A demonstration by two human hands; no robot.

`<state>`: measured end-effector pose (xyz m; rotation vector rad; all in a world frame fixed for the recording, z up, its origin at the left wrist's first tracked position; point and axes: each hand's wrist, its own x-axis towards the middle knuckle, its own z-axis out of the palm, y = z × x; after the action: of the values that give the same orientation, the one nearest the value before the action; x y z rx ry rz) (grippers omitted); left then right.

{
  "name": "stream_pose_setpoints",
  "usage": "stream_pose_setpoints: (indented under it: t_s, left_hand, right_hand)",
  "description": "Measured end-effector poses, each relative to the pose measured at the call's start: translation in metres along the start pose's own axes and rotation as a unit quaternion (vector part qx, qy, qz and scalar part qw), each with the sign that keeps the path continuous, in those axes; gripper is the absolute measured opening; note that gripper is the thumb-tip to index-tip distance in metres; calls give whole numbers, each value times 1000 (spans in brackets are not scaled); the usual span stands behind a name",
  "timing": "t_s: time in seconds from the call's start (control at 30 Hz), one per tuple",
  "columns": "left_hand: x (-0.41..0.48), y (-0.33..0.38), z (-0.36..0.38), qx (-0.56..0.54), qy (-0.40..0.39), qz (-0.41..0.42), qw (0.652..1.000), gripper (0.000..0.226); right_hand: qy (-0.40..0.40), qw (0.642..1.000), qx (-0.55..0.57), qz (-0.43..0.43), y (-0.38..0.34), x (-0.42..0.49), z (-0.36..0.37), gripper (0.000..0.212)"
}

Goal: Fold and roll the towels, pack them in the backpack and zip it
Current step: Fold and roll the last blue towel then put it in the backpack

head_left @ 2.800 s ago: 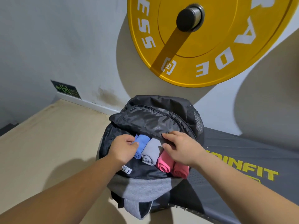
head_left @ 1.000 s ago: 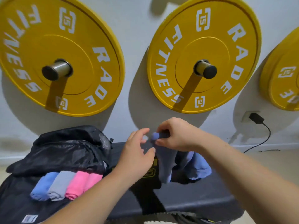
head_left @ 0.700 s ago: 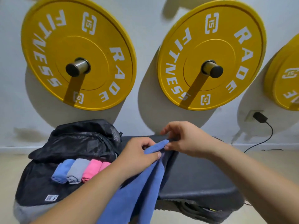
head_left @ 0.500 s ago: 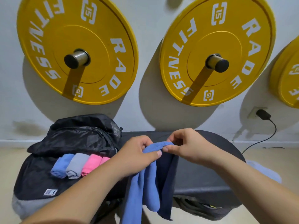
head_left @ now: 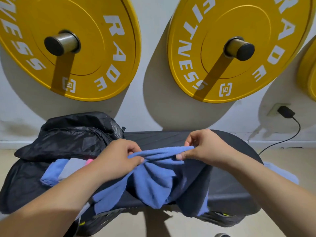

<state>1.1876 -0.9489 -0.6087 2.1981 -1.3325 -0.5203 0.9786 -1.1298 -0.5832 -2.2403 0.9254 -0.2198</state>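
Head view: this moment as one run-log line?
phase: blue towel not yet folded | left hand: pinches its top edge | right hand: pinches same edge | backpack: open, rolled towels inside | bench: beneath towel

A pale wall [head_left: 153,108] fills the far side. Two yellow weight plates hang on it, one at the left [head_left: 95,48] and one at the right [head_left: 213,69], each on a metal peg [head_left: 61,42] with a dark cap. The edge of a third plate [head_left: 307,74] shows far right. Each plate throws a soft shadow down and to the left on the wall. Low on the right, a black plug [head_left: 285,112] sits in a socket, and its cable [head_left: 290,137] drops to the beige floor [head_left: 282,158]. A white skirting board [head_left: 282,144] runs along the wall's foot. Nearer stands a dark padded bench [head_left: 162,137].
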Motion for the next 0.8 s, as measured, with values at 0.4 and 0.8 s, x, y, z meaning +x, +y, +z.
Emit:
stream_pose_setpoints:
  t_s: [0.4, 0.8]
  left_hand:
    - [4, -11, -4, -20, 11, -46, 999, 38]
    - [1, -17, -6, -121, 85, -187, 971, 21]
  right_hand:
    - [157, 975, 127, 88, 44, 10, 1, 44]
    - [188, 967, 140, 102, 28, 9, 9, 18]
